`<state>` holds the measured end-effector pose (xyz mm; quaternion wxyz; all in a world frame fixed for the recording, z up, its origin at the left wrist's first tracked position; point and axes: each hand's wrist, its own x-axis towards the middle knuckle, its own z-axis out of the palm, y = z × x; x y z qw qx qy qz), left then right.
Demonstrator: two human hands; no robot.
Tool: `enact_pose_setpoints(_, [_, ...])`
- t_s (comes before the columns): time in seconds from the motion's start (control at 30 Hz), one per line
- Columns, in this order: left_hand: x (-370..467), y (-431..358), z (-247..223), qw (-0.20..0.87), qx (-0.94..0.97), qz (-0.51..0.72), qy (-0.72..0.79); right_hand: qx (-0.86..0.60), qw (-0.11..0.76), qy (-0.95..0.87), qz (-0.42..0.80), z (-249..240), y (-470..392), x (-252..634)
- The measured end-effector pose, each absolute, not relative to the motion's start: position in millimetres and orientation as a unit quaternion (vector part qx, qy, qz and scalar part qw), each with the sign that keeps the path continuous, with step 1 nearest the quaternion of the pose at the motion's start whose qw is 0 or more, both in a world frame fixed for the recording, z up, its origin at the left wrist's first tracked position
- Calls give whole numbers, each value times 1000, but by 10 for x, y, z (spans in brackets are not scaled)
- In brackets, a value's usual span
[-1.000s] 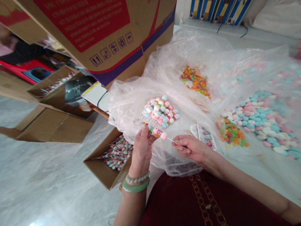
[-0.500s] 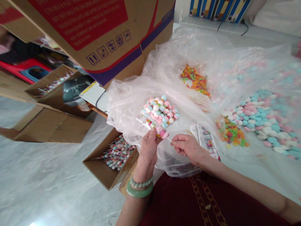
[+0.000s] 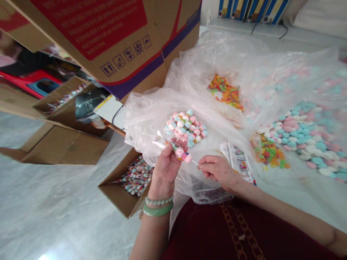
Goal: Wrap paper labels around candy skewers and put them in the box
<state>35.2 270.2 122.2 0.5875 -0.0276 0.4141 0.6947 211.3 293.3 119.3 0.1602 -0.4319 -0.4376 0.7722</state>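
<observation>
A candy skewer [image 3: 183,155] with pink and other coloured marshmallow pieces, in a clear wrapper, lies across the fingers of my left hand [image 3: 167,167], whose thumb presses on it. The wrapper's loose end [image 3: 160,139] sticks out beyond the thumb. My right hand [image 3: 215,169] pinches the tip of the white stick [image 3: 195,163] at the skewer's near end. Just beyond both hands rests a pile of marshmallow skewers [image 3: 185,126] on clear plastic sheeting [image 3: 146,112]. A stack of printed wrappers [image 3: 238,162] is beside my right hand.
Ring gummies [image 3: 226,92] and loose marshmallows [image 3: 303,137] lie on the plastic to the right, with more ring gummies [image 3: 269,151] nearer. A carton of finished-looking skewers [image 3: 119,195] stands below left. The large printed carton [image 3: 130,47] blocks the far left.
My left hand has shifted slightly left and turned its palm up, showing more of the wrapped skewer. My right hand keeps its pinch on the stick, nearly still.
</observation>
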Motion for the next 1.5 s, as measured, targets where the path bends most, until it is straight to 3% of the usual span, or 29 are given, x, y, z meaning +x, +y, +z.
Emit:
enact_pose_setpoints(0.2, [395,2714,1164,552,-23,718,423,-411,165,-357,823,1228,3028,2141])
enact_pose_setpoints(0.5, [311,2638,1071,481,65,714,504,-318,59,-197,925,1130,3143,2223])
enact_pose_setpoints(0.7, [363,2626,1049,491,85,704,506,-342,72,-220,911,1109,3120,2202])
enact_pose_setpoints(0.93, [574,2622,1053,516,71,697,493,-436,165,-363,807,1111,3015,2141])
enact_pose_setpoints(1.1, [588,2653,1053,531,19,701,476,-457,184,-404,771,1100,2959,2133])
enact_pose_setpoints(1.5, [521,2594,1098,442,65,705,551,-458,178,-439,752,1043,3013,2160])
